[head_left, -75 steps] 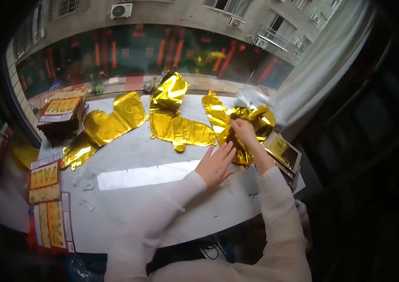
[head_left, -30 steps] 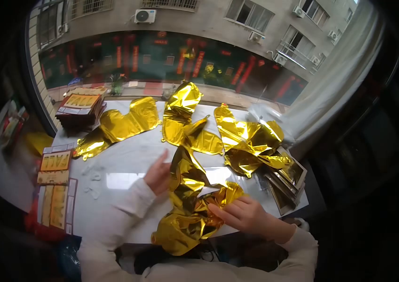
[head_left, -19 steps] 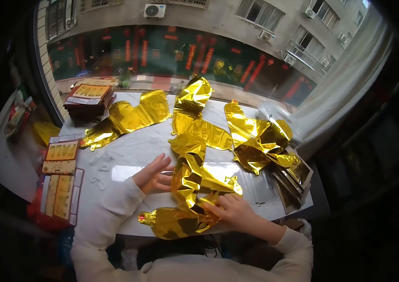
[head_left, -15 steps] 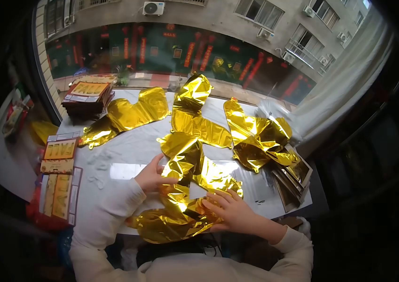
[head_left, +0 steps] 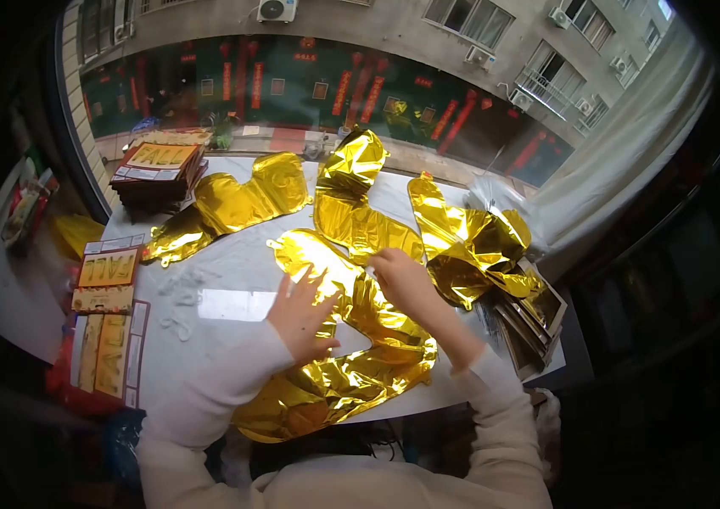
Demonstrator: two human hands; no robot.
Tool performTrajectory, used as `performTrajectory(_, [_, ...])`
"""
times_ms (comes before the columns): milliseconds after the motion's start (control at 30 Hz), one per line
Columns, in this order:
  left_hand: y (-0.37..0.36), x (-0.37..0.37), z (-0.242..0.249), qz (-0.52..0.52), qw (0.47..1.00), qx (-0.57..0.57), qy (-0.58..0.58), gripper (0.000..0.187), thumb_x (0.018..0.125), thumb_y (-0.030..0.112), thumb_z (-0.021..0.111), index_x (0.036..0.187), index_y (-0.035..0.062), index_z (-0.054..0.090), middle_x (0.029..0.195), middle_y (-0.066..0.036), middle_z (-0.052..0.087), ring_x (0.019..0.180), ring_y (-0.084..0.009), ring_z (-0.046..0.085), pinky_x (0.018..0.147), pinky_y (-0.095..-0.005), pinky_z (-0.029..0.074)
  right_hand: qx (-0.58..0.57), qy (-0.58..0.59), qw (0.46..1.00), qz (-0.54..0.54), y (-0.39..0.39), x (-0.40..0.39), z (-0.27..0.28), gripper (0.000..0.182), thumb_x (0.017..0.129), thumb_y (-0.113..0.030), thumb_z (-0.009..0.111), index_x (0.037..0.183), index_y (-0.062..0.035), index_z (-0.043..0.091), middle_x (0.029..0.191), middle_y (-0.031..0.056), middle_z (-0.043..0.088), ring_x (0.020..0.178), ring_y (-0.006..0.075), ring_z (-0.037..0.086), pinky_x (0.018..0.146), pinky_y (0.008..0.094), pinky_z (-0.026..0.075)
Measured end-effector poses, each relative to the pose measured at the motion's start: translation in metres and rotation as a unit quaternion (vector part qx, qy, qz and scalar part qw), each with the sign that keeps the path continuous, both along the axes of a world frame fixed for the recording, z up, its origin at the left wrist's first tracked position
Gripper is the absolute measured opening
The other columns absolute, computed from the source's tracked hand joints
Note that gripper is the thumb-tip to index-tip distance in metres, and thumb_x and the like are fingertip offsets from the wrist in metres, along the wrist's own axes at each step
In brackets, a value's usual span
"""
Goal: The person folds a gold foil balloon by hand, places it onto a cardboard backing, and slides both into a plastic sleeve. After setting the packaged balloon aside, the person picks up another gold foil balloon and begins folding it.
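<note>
A flat, wrinkled gold foil balloon [head_left: 381, 377] lies nearest me and bends round in a loop shape on the table. My left hand [head_left: 299, 316] rests over its left side, fingers spread apart. Toward the balloon's upper edge, my right hand [head_left: 402, 278] has its fingers curled together in a pinch; what lies between the fingertips is hidden. Just beyond that hand is an L-shaped gold foil balloon [head_left: 343, 214]. Another gold balloon [head_left: 249, 199] lies at the back left, and a crumpled one [head_left: 470, 237] at the right.
A stack of printed packages [head_left: 156, 170] stands at the back left corner. More packages [head_left: 108, 322] line the left edge. Dark flat packs [head_left: 523, 331] lean at the right edge beside clear plastic. The white table [head_left: 207, 360] stands against a window with a curtain [head_left: 631, 161].
My right hand has moved forward from the balloon's lower right part to its upper edge and curled up. My left hand has shifted slightly right, fingers spreading. The balloon's upper part lies flatter.
</note>
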State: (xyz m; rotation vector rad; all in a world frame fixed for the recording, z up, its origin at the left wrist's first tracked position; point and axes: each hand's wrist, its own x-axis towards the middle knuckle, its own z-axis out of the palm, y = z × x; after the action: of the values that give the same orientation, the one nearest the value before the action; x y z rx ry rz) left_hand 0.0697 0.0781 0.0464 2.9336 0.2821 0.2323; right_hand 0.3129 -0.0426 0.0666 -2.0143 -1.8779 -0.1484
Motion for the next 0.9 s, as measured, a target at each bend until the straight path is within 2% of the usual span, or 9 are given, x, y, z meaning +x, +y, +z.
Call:
performTrajectory(167, [-0.004, 0.02, -0.013, -0.004, 0.996, -0.024, 0.091, 0.084, 0.089, 0.068, 0.065, 0.156, 0.0219, 0.044, 0.162, -0.024, 0.037, 0.152, -0.0401, 0.032, 0.12, -0.0705, 0.018, -0.098, -0.017, 0.994, -0.036, 0.046, 0.019, -0.032, 0.013, 0.093, -0.015, 0.068, 0.102, -0.0071, 0.073, 0.1, 0.0139, 0.069, 0.096, 0.0367, 0.068, 0.081, 0.0463, 0.056])
performTrajectory(233, [0.002, 0.031, 0.016, 0.022, 0.983, -0.095, 0.152, 0.077, 0.089, 0.063, 0.068, 0.15, 0.0182, 0.053, 0.156, -0.023, 0.046, 0.146, -0.0399, 0.042, 0.117, -0.0628, 0.03, -0.07, -0.022, 0.997, -0.021, 0.045, 0.02, -0.033, 0.01, 0.091, -0.013, 0.066, 0.096, -0.0068, 0.072, 0.097, 0.0139, 0.068, 0.092, 0.0363, 0.069, 0.079, 0.0459, 0.056])
performTrajectory(367, [0.022, 0.06, 0.009, 0.07, 0.973, -0.18, 0.128, 0.067, 0.093, 0.053, 0.069, 0.146, 0.0138, 0.057, 0.153, -0.021, 0.049, 0.143, -0.0387, 0.046, 0.116, -0.0534, 0.036, -0.032, 0.011, 0.999, 0.005, 0.043, 0.025, -0.024, 0.009, 0.09, -0.013, 0.065, 0.09, -0.007, 0.073, 0.092, 0.0127, 0.069, 0.086, 0.0358, 0.07, 0.076, 0.046, 0.057])
performTrajectory(433, [0.034, 0.076, -0.043, 0.021, 0.982, -0.001, -0.19, 0.065, 0.095, 0.045, 0.069, 0.146, 0.0084, 0.055, 0.154, -0.021, 0.048, 0.143, -0.0384, 0.045, 0.117, -0.0469, 0.038, 0.001, 0.031, 1.0, -0.001, 0.045, 0.029, -0.026, 0.009, 0.089, -0.012, 0.07, 0.093, -0.0057, 0.074, 0.09, 0.0123, 0.071, 0.082, 0.0336, 0.071, 0.073, 0.0419, 0.057])
performTrajectory(500, [0.034, 0.079, -0.051, 0.008, 0.981, -0.068, -0.18, 0.063, 0.097, 0.042, 0.066, 0.147, 0.0055, 0.052, 0.156, -0.017, 0.047, 0.146, -0.0355, 0.043, 0.12, -0.0518, 0.033, 0.03, 0.05, 0.998, -0.006, 0.046, 0.034, -0.031, 0.01, 0.089, -0.012, 0.075, 0.095, -0.0044, 0.076, 0.087, 0.0119, 0.073, 0.077, 0.0314, 0.072, 0.071, 0.0378, 0.058])
performTrajectory(600, [0.03, 0.077, -0.059, 0.004, 0.994, -0.019, -0.103, 0.063, 0.101, 0.045, 0.06, 0.151, 0.0085, 0.05, 0.164, -0.009, 0.041, 0.152, -0.0306, 0.036, 0.124, -0.0605, 0.021, 0.062, 0.4, 0.91, -0.091, 0.049, 0.039, -0.044, 0.014, 0.089, -0.013, 0.081, 0.094, -0.0009, 0.078, 0.081, 0.0079, 0.077, 0.071, 0.0129, 0.072, 0.069, 0.0266, 0.056])
performTrajectory(700, [0.028, 0.076, -0.055, 0.012, 0.997, 0.019, -0.075, 0.065, 0.104, 0.05, 0.053, 0.153, 0.0079, 0.049, 0.166, -0.009, 0.038, 0.155, -0.0296, 0.031, 0.125, -0.0624, 0.019, 0.06, 0.421, 0.9, -0.1, 0.047, 0.054, -0.049, 0.012, 0.093, -0.01, 0.077, 0.092, 0.0016, 0.075, 0.087, 0.0052, 0.076, 0.08, 0.0085, 0.069, 0.073, 0.0254, 0.056])
performTrajectory(733, [0.029, 0.076, -0.058, 0.011, 0.995, 0.022, -0.095, 0.065, 0.103, 0.051, 0.054, 0.151, 0.0081, 0.051, 0.167, -0.008, 0.037, 0.156, -0.029, 0.029, 0.124, -0.0658, 0.017, 0.082, 0.471, 0.874, -0.087, 0.051, 0.059, -0.06, 0.011, 0.095, -0.009, 0.075, 0.101, 0.0009, 0.074, 0.087, 0.0045, 0.075, 0.078, 0.0079, 0.068, 0.074, 0.0241, 0.055])
performTrajectory(900, [0.029, 0.076, -0.055, 0.007, 0.995, 0.014, -0.097, 0.064, 0.101, 0.048, 0.058, 0.151, 0.0073, 0.051, 0.167, -0.007, 0.036, 0.156, -0.0282, 0.03, 0.124, -0.0661, 0.013, 0.132, 0.492, 0.857, -0.08, 0.056, 0.058, -0.072, 0.008, 0.097, -0.005, 0.07, 0.103, -0.0006, 0.072, 0.089, 0.0033, 0.074, 0.079, 0.007, 0.067, 0.072, 0.0225, 0.053])
